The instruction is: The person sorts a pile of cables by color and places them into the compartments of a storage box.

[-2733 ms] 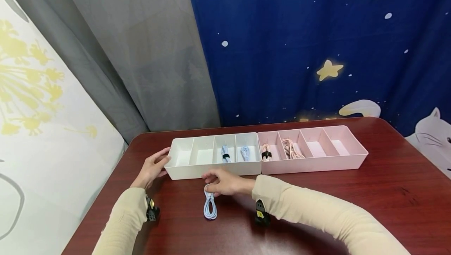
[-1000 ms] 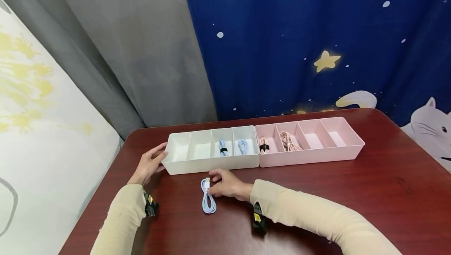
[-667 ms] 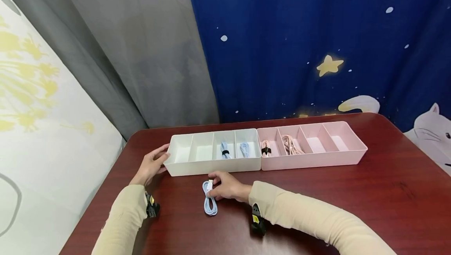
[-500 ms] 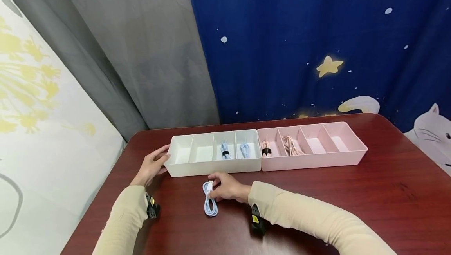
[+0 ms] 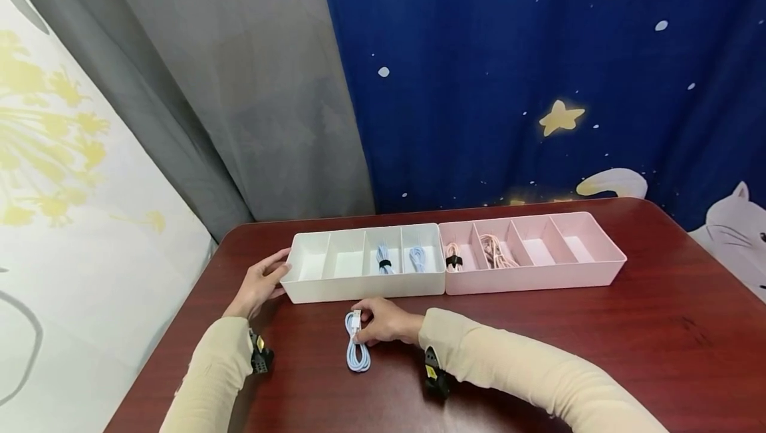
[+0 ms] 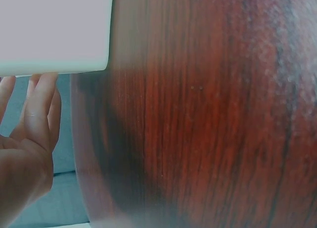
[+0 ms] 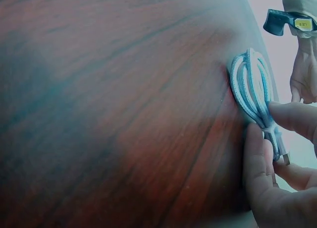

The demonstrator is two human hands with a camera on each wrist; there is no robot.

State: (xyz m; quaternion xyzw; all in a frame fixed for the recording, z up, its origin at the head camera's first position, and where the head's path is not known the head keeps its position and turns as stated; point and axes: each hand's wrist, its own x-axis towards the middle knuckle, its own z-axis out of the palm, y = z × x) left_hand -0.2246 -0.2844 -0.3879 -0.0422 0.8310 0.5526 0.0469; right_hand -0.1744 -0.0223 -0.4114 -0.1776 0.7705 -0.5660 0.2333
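A coiled light-blue USB cable (image 5: 357, 354) lies on the table in front of the white tray, its plug showing at the far end. My right hand (image 5: 385, 322) pinches the coil near the plug between thumb and fingers, as the right wrist view (image 7: 285, 188) shows. At the left end of the white divided tray (image 5: 362, 291), my left hand (image 5: 258, 287) touches the end wall with mostly straight fingers (image 6: 38, 114). Two blue cables lie in the tray's two right compartments: one with a black strap (image 5: 383, 259), one without a visible strap (image 5: 417, 259).
A pink divided tray (image 5: 538, 279) butts against the white tray's right end. Its leftmost compartment holds a pink cable with a black strap (image 5: 453, 259); beside it lies a looser pink cable (image 5: 495, 252). Curtains (image 5: 479, 87) hang behind the dark red table (image 5: 670, 326).
Earlier, the right hand covered the far end of the blue cable; now it sits slightly to the right and the plug shows. The left hand has stayed at the tray's end.
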